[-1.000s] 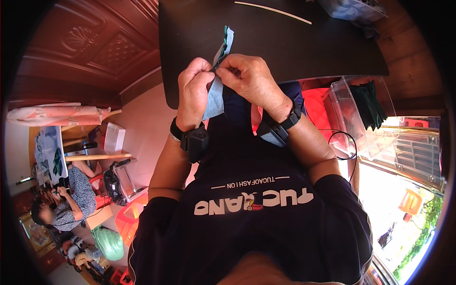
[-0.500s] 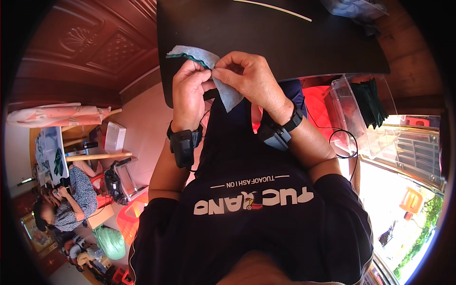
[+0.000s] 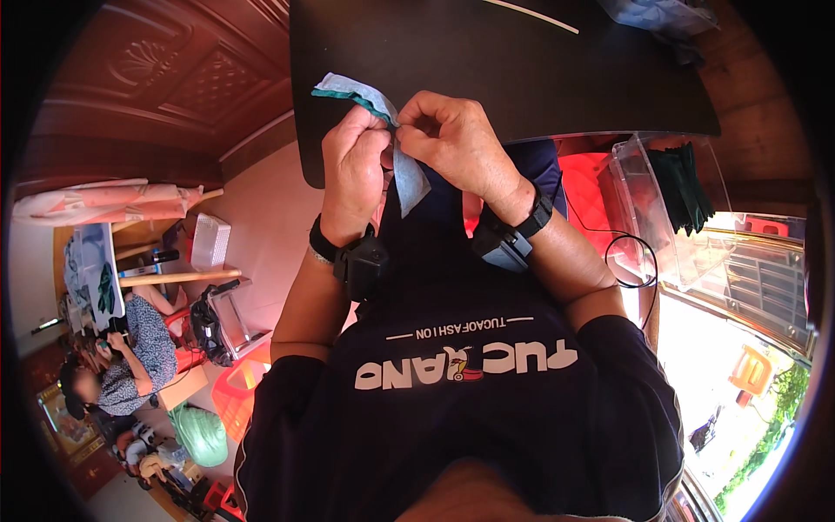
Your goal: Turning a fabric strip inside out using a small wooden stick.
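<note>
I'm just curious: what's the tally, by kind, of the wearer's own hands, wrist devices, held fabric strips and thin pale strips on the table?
Hands (left hand, right hand): 2
Black wrist devices: 2
Layered fabric strip: 1
Thin pale strip: 1
Total: 6

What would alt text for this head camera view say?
The person's left hand and right hand pinch a pale blue and green cloth strip at a dark table. To the right is a clear box with dark green cloth; another person sits at far left.
</note>
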Motion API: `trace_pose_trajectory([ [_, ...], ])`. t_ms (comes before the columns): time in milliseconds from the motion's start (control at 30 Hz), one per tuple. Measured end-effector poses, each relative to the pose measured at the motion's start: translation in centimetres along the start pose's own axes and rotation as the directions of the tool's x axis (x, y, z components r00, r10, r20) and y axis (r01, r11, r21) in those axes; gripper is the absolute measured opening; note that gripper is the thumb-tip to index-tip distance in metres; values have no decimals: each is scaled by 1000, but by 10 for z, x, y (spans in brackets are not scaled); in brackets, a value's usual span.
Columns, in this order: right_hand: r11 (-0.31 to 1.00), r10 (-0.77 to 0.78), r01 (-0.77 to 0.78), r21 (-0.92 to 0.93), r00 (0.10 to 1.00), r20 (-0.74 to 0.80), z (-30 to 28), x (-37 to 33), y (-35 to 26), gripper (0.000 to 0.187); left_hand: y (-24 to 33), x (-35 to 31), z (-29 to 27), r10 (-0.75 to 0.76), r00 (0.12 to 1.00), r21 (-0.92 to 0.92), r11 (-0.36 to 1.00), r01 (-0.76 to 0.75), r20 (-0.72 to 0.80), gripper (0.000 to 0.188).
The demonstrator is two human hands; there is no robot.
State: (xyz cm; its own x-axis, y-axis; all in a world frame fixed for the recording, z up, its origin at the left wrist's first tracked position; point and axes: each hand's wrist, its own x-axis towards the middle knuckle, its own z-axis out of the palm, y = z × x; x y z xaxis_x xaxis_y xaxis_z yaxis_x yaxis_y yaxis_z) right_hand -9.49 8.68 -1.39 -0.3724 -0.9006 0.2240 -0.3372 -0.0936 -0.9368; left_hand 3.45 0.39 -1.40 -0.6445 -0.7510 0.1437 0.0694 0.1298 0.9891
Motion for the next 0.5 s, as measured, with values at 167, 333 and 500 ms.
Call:
trace_pose_trajectory([
  [167,943,76,-114,314,989,129,-5,4,8,7,8,4,-7,-185,980,-249,948,199,76,10],
  [333,856,28,-85,510,993,118,-4,7,16,12,10,2,-7,-202,978,-269,940,209,53,11],
  [500,892,61,-123,435,986,155,-6,1,8,14,11,-1,-4,-136,990,-124,982,141,48,11],
])
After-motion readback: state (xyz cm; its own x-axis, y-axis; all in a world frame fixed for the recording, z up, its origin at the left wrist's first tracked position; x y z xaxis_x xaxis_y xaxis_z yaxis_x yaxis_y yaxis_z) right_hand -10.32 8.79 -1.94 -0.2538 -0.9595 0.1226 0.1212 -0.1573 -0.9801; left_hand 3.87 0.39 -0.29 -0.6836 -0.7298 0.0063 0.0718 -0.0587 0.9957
